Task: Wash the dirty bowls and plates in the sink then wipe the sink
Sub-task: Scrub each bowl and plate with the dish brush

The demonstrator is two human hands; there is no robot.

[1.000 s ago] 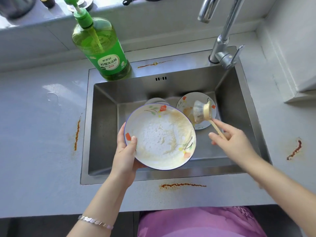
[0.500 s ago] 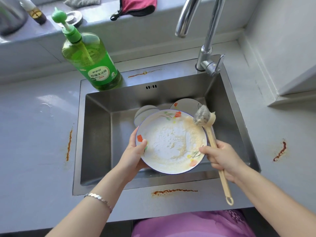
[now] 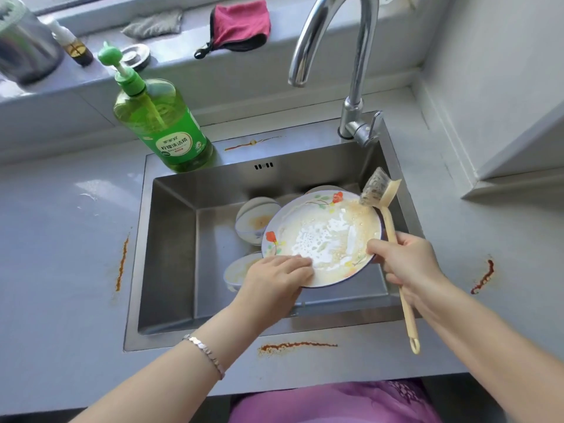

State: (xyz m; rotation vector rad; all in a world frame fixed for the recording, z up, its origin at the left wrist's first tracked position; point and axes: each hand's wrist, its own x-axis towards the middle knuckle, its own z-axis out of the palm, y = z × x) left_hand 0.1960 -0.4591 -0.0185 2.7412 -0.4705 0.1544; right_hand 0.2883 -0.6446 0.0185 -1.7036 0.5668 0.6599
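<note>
Sink [image 3: 171,254]: dirty bowls [image 3: 254,221] lie inside. Left hand [image 3: 276,277]: fingers closed over the near rim of the plate [image 3: 323,239], held tilted above the basin, sudsy, yellow film on its right side. Brush [image 3: 377,190]: bristles at the far-right rim. Right hand [image 3: 406,261]: fingers wrapped round the handle. We advise a firm brace and short circles over the film.
</note>
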